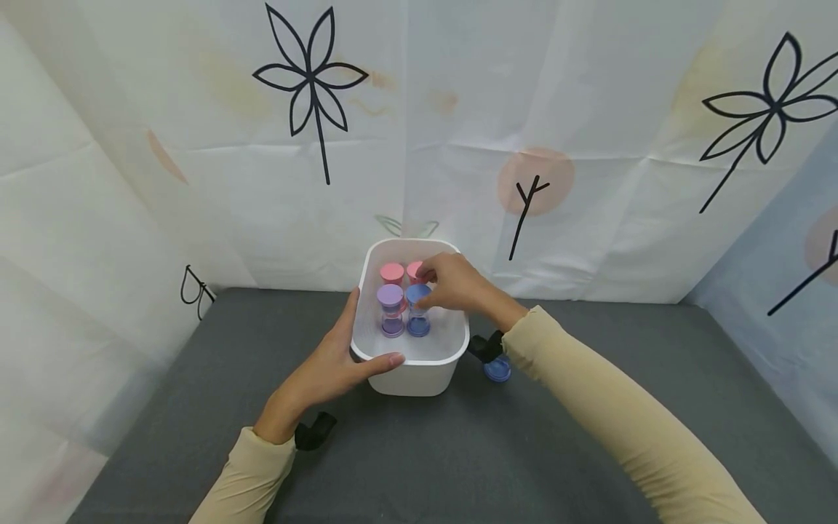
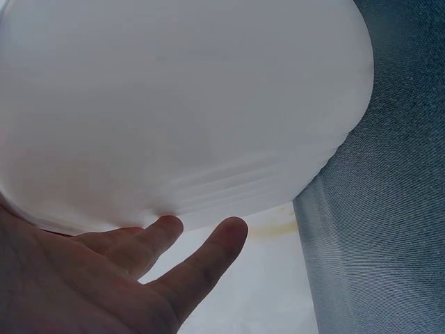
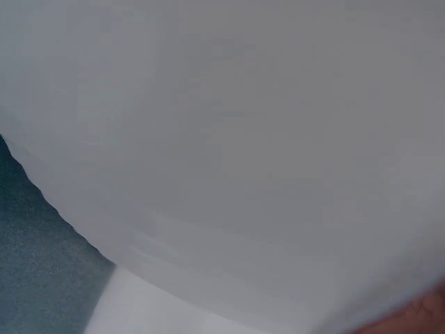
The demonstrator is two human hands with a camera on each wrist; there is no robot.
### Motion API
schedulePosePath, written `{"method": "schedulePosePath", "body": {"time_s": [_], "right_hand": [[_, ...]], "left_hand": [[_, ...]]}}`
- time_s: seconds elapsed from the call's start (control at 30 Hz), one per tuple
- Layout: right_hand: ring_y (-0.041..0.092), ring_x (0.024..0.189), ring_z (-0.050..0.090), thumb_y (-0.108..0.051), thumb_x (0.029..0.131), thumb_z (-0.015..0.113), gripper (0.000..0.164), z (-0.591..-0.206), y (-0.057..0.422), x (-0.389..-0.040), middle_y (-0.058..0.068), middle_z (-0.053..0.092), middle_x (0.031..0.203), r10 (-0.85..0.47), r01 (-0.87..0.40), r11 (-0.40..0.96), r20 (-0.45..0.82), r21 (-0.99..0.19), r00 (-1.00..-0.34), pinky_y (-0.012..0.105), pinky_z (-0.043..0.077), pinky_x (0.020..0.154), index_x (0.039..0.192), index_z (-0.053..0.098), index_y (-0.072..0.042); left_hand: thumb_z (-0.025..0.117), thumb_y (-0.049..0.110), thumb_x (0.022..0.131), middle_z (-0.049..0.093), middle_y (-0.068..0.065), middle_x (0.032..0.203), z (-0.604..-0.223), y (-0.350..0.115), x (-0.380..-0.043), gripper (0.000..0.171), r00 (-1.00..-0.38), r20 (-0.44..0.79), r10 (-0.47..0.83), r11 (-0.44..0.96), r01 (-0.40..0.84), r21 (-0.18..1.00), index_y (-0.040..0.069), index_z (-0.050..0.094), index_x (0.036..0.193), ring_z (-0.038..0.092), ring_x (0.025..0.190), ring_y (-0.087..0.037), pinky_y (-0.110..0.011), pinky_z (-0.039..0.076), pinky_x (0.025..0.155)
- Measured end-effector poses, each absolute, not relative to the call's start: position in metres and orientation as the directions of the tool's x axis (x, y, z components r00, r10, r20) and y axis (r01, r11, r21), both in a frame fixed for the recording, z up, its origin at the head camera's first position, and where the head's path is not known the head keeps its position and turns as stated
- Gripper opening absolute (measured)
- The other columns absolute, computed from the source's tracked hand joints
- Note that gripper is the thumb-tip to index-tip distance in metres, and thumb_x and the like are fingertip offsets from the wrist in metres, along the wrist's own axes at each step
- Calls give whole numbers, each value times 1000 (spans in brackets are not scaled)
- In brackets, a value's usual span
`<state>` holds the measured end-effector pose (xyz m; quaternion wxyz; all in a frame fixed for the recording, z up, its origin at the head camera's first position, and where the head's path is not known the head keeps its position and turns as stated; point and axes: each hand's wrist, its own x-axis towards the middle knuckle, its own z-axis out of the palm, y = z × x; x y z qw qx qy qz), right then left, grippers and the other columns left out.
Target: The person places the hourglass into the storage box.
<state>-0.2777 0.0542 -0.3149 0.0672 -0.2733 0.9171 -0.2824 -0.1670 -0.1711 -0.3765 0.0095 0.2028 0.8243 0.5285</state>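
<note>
A white plastic bin (image 1: 412, 378) holds several small sand timers. At the back are two pink sand timers (image 1: 392, 273); in front of them stand a purple sand timer (image 1: 390, 297) and a blue sand timer (image 1: 417, 326). My right hand (image 1: 455, 282) reaches over the bin's right rim and pinches the blue timer's top between thumb and fingers. My left hand (image 1: 334, 367) rests against the bin's left front corner, thumb on the front rim. The left wrist view shows its fingers (image 2: 208, 268) straight along the outer wall. The right wrist view shows mostly the bin wall (image 3: 229, 139).
Another blue sand timer (image 1: 497, 369) is on the dark grey table (image 1: 419, 458) right of the bin, partly hidden by the right wrist's black strap (image 1: 486, 347). Behind the table hangs a white cloth (image 1: 419, 131) with printed leaves, close to the bin's back.
</note>
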Motion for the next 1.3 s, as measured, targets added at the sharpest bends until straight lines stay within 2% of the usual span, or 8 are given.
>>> {"method": "schedulePosePath", "body": {"time_s": [0.23,0.57,0.8,1.0,1.07,1.3], "right_hand": [[30,111,67,-21,79,88,55,-307,70,-274,15,72,116,-567,-460,595,61,-659,-822,37,51,98,124,68,3],[29,111,65,-21,81,87,56,-302,99,-248,14,70,120,-524,-451,484,165,-750,-836,43,51,98,128,67,0],[31,111,65,-19,82,87,52,-305,124,-226,11,69,120,-438,-378,393,191,-838,-879,47,51,97,127,68,-2],[30,111,66,-13,84,84,49,-315,147,-209,15,67,124,-371,-362,317,237,-876,-898,35,54,91,128,66,-2],[26,110,66,-13,85,84,49,-319,153,-203,13,68,124,-351,-357,321,240,-878,-905,30,54,90,129,66,-3],[26,109,66,-8,86,83,48,-337,174,-191,10,69,119,-280,-352,269,277,-896,-919,28,52,93,129,65,0]], "left_hand": [[84,41,84,32,-2,159,-376,-170,-167,115,-914,206,349,356,333,873,43,-2,160,51,129,-21,-54,47,99],[86,39,83,33,-2,159,-377,-171,-167,115,-912,223,344,347,345,872,43,1,160,49,129,-22,-58,45,100],[87,38,81,34,-2,158,-376,-170,-168,115,-906,243,346,316,356,879,42,4,160,49,130,-22,-60,44,99],[87,40,80,34,0,158,-376,-169,-167,115,-913,234,335,336,348,875,43,5,160,49,129,-20,-59,43,101],[87,40,81,33,1,159,-376,-169,-167,114,-914,229,335,342,345,874,44,4,160,48,130,-19,-59,43,101],[86,41,81,30,2,160,-375,-169,-167,116,-914,226,337,353,346,870,45,1,160,46,132,-17,-56,43,103]]}}
